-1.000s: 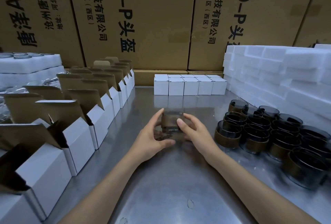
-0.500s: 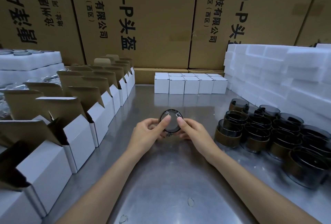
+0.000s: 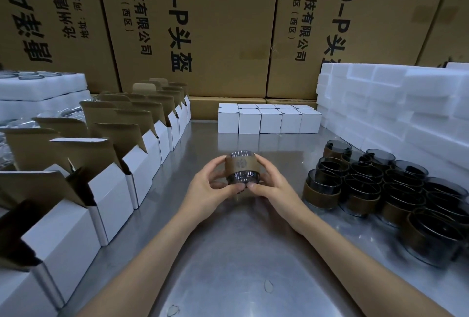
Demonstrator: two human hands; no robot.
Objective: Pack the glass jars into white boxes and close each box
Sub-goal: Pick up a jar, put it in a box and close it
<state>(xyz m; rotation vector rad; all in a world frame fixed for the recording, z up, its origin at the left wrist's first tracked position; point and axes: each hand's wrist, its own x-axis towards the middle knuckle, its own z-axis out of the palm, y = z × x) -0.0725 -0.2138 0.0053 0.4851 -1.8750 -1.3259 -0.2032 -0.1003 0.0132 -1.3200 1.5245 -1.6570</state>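
Held between both hands above the steel table [image 3: 228,266]: one smoky glass jar with a brown band round its middle [image 3: 240,168], clear of the surface, at the centre of the scene. Left hand [image 3: 209,190] wrapped on the jar's left flank, right hand [image 3: 272,188] on its right flank, thumbs meeting under the near lower edge — both closed on the glass, neither wide. Jar roughly upright, its short axis close to vertical and tipped slightly; which end faces up hard to tell from here.

Key relation for the next move: open white cardboard boxes with raised brown flaps [image 3: 109,190] lined up along the left side, running from near to far, mouths upward. Closest gaping box just left of the left hand and a little nearer, so a short carry leftward — probably led by the left hand, being the nearer one — then a lowering straight down into the mouth, axis kept vertical.

Well apart on the right, the cluster of unpacked banded glass jars [image 3: 380,190] (handier for the right hand). At the far edge, a row of closed white boxes [image 3: 269,119]; beside them on the right, stacked white foam blocks [image 3: 393,103].

Likely snag: raised flaps leaning over the box mouths, needing clearance on the way in.
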